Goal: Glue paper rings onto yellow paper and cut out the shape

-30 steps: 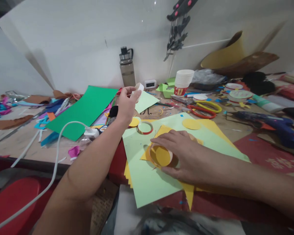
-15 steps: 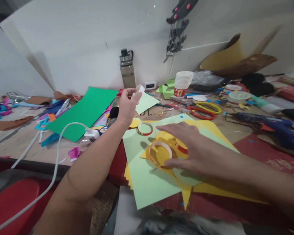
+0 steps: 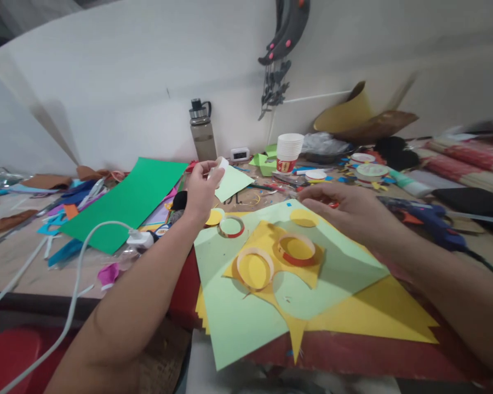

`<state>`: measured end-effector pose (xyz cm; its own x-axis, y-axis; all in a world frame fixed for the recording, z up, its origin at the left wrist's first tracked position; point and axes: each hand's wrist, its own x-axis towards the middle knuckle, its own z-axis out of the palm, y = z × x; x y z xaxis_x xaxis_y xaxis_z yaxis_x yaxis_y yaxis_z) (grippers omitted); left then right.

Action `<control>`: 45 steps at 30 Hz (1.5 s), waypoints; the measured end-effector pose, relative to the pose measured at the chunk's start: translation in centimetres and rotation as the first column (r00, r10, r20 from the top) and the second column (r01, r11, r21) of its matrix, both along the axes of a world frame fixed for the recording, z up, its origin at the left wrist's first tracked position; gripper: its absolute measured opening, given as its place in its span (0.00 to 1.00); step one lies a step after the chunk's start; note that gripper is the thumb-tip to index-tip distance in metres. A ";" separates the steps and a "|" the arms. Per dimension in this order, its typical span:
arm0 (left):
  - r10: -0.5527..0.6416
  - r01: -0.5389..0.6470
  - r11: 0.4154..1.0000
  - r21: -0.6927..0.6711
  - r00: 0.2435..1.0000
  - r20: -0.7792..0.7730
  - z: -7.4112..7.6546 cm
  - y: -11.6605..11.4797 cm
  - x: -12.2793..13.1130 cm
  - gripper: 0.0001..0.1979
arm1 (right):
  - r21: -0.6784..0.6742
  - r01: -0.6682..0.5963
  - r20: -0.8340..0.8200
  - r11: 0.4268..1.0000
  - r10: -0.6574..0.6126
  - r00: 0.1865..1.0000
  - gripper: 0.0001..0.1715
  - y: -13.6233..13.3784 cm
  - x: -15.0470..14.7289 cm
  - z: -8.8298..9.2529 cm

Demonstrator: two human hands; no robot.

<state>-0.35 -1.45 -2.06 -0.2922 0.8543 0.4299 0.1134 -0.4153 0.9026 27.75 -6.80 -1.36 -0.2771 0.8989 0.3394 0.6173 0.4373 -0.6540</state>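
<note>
My left hand [image 3: 202, 189] is raised over the table, its fingers pinching a small white curved strip [image 3: 222, 163], perhaps paper. My right hand [image 3: 339, 205] reaches out with fingers stretched over the scissors, whose red handle [image 3: 333, 205] shows only as a sliver under the fingers. Below lies a yellow paper offcut [image 3: 267, 232] with curved cutouts. On it rest two red-and-white rings, one on the left [image 3: 254, 268] and one on the right [image 3: 296, 257]. A third ring [image 3: 231, 226] and a yellow disc [image 3: 304, 218] sit on the pale green sheet [image 3: 238, 328].
Behind stand a water bottle [image 3: 202, 134], a small clock [image 3: 240, 154] and stacked paper cups [image 3: 289, 153]. A green sheet [image 3: 123, 202] and a white cable [image 3: 80, 273] lie left. To the right is a blue glue gun [image 3: 431, 219]. Yellow sheets [image 3: 373, 312] lie beneath the pale green one.
My right hand has moved from above the yellow offcut to the scissors, uncovering the right ring and yellow disc. My left hand still pinches the white strip. The view has shifted slightly.
</note>
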 end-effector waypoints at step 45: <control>-0.054 0.053 0.997 -0.047 0.998 -0.034 0.2 -0.5 0.1 0.16 | -0.076 0.077 0.158 0.994 -0.065 0.985 0.15 3.1 1.6 -4.4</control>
